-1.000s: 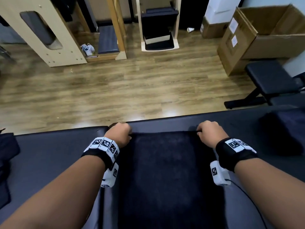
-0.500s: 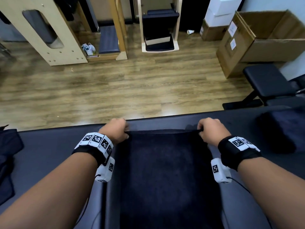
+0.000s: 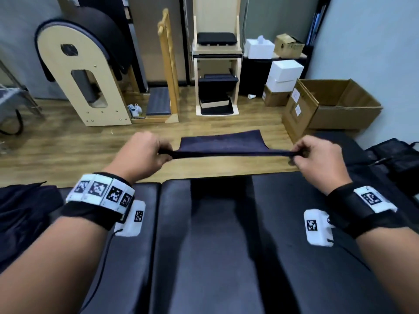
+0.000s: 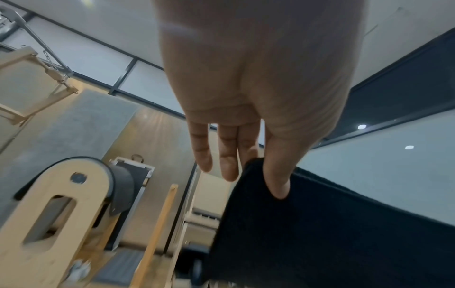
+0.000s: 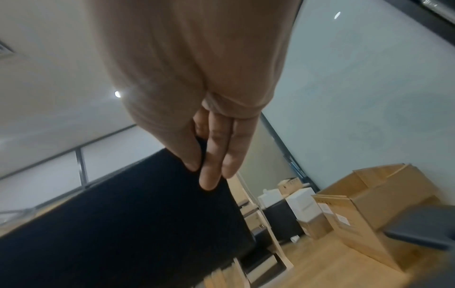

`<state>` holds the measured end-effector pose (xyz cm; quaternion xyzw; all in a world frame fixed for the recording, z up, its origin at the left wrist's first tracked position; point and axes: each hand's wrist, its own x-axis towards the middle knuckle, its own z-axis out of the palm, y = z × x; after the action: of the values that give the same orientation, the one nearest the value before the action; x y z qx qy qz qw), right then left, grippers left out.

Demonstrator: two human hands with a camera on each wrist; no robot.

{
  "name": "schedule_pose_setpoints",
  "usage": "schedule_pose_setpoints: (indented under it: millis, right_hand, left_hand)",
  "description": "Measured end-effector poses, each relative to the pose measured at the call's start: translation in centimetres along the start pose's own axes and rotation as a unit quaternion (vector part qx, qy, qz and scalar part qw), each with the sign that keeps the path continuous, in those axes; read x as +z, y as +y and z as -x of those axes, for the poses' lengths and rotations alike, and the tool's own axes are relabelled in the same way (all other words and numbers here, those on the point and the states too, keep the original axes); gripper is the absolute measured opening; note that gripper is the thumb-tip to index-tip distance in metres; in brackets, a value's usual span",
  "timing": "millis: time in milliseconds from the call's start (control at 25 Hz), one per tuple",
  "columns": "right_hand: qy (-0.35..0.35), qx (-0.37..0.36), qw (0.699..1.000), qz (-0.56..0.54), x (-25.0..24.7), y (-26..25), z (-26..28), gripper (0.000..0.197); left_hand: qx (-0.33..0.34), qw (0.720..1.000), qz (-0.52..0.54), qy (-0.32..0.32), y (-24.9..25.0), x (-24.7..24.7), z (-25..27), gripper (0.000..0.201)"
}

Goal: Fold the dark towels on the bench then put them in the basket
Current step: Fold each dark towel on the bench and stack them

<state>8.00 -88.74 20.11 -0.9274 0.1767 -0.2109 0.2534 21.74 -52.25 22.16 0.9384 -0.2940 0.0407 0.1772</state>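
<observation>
A dark navy towel [image 3: 223, 143] is stretched in the air above the far edge of the black padded bench [image 3: 217, 245]. My left hand [image 3: 145, 155] pinches its left corner and my right hand [image 3: 317, 155] pinches its right corner. In the left wrist view the thumb and fingers [image 4: 275, 171] pinch the towel [image 4: 332, 233]. In the right wrist view the thumb and fingers [image 5: 209, 171] pinch the towel [image 5: 135, 224]. More dark cloth [image 3: 25, 211] lies heaped at the bench's left end. A dark mesh basket [image 3: 394, 157] sits at the right.
Beyond the bench is a wooden floor [image 3: 68, 150]. An open cardboard box [image 3: 331, 107] stands at the right, white boxes [image 3: 283, 75] behind it. A wooden arched barrel [image 3: 86, 82] and a wooden chair frame [image 3: 216, 75] stand along the back wall.
Both hands have lifted the towel off the bench and raised it forward into the air, stretched between them. My head has tilted up, showing more of the room.
</observation>
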Motion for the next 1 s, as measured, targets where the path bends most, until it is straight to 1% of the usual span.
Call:
schedule_pose_setpoints:
  millis: [40,120,200,240,320,400,480,520,560,600,640,720,800,880,920,960,1000]
  right_hand:
    - [-0.014,-0.004,1.000,0.011,0.5,1.2,2.1,0.016]
    - [-0.068,0.006,0.997,0.026,2.2,4.4,6.7,0.020]
    - [-0.148,0.021,0.987,0.051,4.2,8.0,11.3,0.024]
    - [-0.200,0.028,0.977,0.067,4.9,9.5,13.5,0.026]
    - [-0.306,0.041,0.946,0.103,6.1,12.3,17.6,0.023]
    - [-0.404,0.061,0.905,0.122,5.8,13.8,20.9,0.016]
    - [-0.484,0.092,0.864,0.107,4.6,14.2,22.6,0.014]
    - [-0.519,0.098,0.843,0.101,4.0,14.2,22.9,0.014]
    - [-0.543,0.098,0.828,0.099,3.3,14.0,22.9,0.013]
    - [-0.552,0.096,0.822,0.100,2.8,13.8,22.6,0.012]
    - [-0.545,0.089,0.827,0.104,2.5,13.4,22.0,0.011]
    - [-0.495,0.073,0.859,0.109,2.3,12.9,20.0,0.009]
    - [-0.432,0.058,0.895,0.096,2.8,12.1,17.1,0.012]
    - [-0.375,0.047,0.922,0.089,3.9,11.2,14.1,0.013]
    - [-0.346,0.051,0.933,0.083,4.8,10.8,12.9,0.011]
    - [-0.317,0.058,0.944,0.076,5.6,10.3,12.1,0.006]
    - [-0.296,0.072,0.949,0.077,6.7,10.1,11.3,0.009]
  left_hand:
    - [-0.004,1.000,0.002,-0.019,0.4,1.3,1.9,0.009]
    - [-0.039,0.997,0.016,-0.062,1.2,5.2,6.2,0.011]
    - [-0.077,0.989,0.022,-0.125,2.0,10.2,10.9,0.012]
    - [-0.099,0.981,0.025,-0.166,2.4,12.7,13.2,0.010]
    - [-0.135,0.959,0.041,-0.247,3.2,16.6,17.5,0.004]
    - [-0.145,0.931,0.040,-0.332,4.3,19.0,21.0,0.006]
    - [-0.160,0.896,0.052,-0.410,5.3,19.8,23.6,0.009]
    - [-0.164,0.881,0.063,-0.439,5.6,19.9,24.4,0.014]
    - [-0.166,0.873,0.075,-0.453,5.7,19.7,24.8,0.018]
    - [-0.168,0.873,0.088,-0.450,5.8,19.4,24.7,0.020]
    - [-0.171,0.880,0.102,-0.431,5.7,19.0,24.1,0.019]
    - [-0.176,0.907,0.113,-0.366,5.4,18.0,22.2,0.016]
    - [-0.177,0.932,0.099,-0.300,4.6,17.1,19.5,0.012]
    - [-0.191,0.945,0.101,-0.246,3.7,16.7,16.7,0.004]
    - [-0.200,0.949,0.101,-0.224,3.3,16.8,15.5,0.004]
    - [-0.206,0.953,0.094,-0.201,2.9,17.0,14.6,0.013]
    - [-0.212,0.956,0.085,-0.185,2.3,17.5,13.8,0.023]
